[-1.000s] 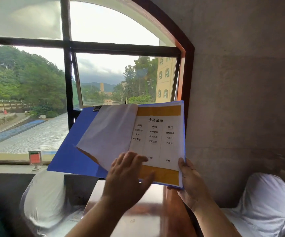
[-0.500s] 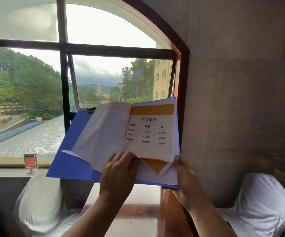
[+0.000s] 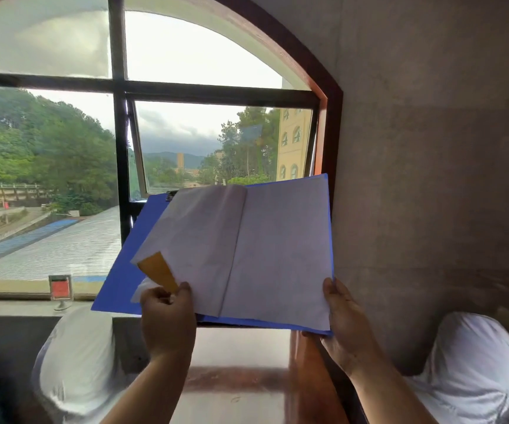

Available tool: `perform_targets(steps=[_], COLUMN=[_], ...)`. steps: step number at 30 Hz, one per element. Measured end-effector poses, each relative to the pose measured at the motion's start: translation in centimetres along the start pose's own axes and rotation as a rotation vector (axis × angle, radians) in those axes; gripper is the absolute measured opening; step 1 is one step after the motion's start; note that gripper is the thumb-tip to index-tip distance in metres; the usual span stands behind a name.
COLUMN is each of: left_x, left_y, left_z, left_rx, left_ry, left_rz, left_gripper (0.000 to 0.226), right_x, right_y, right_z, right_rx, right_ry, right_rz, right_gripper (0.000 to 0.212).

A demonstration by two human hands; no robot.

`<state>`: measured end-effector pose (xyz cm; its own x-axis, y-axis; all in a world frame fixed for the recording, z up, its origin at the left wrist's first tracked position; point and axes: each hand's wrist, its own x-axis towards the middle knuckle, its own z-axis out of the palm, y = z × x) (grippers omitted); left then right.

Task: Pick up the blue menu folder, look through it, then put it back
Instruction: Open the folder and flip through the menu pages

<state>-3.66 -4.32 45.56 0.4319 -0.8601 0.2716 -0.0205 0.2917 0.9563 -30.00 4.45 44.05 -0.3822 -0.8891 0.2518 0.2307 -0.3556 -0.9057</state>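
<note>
The blue menu folder [image 3: 121, 280] is held open in the air in front of the window, above the table. Its white pages [image 3: 277, 255] face me blank on both sides of the fold. My left hand [image 3: 167, 319] pinches the lower corner of the left page, where an orange printed band [image 3: 158, 270] curls into view. At the folder's lower right corner, my right hand [image 3: 343, 328] grips it, thumb on the page and fingers behind the cover. A black clip [image 3: 170, 195] shows at the folder's top edge.
A glossy brown table [image 3: 241, 377] lies below the folder, against the window sill. White-covered seats stand at the left [image 3: 75, 368] and right [image 3: 476, 371]. A small red sign on a stand [image 3: 60, 290] sits on the sill. A concrete wall [image 3: 430, 148] rises on the right.
The printed drinks page has been turned from right to left by my left hand; blank pages now face me. The folder stays raised in my right hand.
</note>
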Motion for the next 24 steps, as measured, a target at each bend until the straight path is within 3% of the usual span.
perform_targets(steps=[2, 4, 6, 7, 9, 11, 13, 17, 19, 21, 24], left_x=[-0.9, -1.8, -2.9, -3.5, -4.6, -5.2, -5.0, -3.9, -3.7, -3.3, -2.4], left_y=[1.1, 2.1, 2.6, 2.9, 3.2, 3.2, 3.3, 3.3, 3.2, 3.0, 2.2], left_z=[-0.5, -0.5, 0.2, 0.7, 1.6, 2.5, 2.9, 3.1, 3.1, 2.9, 2.4], left_rx=[0.125, 0.306, 0.416, 0.471, 0.606, 0.726, 0.722, 0.590, 0.568, 0.472, 0.154], left_ry=[0.038, 0.047, -0.058, -0.160, -0.383, -0.516, -0.552, -0.403, -0.319, -0.283, -0.203], left_rz=[0.185, 0.529, 0.881, 0.941, 0.935, 0.884, 0.854, 1.073, 1.105, 0.940, 0.494], left_gripper=[0.021, 0.021, 0.007, 0.016, 0.056, 0.080, 0.073, 0.020, 0.024, 0.031, 0.036], right_x=[0.2, 0.3, 0.3, 0.2, 0.2, 0.0, -0.3, -0.5, -0.6, -0.5, -0.3], right_y=[0.2, 0.4, 0.5, 0.6, 0.7, 0.3, -0.1, -0.2, -0.3, -0.4, -0.7], right_z=[0.1, 0.3, 0.8, 1.2, 1.7, 2.3, 2.9, 3.0, 2.7, 2.1, 0.7], right_rx=[-0.001, 0.018, 0.037, 0.052, 0.088, 0.114, 0.115, 0.059, 0.056, 0.062, 0.057], right_ry=[0.000, 0.001, -0.006, -0.013, -0.027, -0.045, -0.064, -0.055, -0.036, -0.024, 0.001], right_rz=[0.003, 0.000, 0.000, -0.002, -0.010, -0.014, -0.026, -0.077, -0.090, -0.094, -0.078], right_gripper=[0.071, 0.073, 0.067, 0.061, 0.051, 0.045, 0.039, 0.036, 0.036, 0.044, 0.050])
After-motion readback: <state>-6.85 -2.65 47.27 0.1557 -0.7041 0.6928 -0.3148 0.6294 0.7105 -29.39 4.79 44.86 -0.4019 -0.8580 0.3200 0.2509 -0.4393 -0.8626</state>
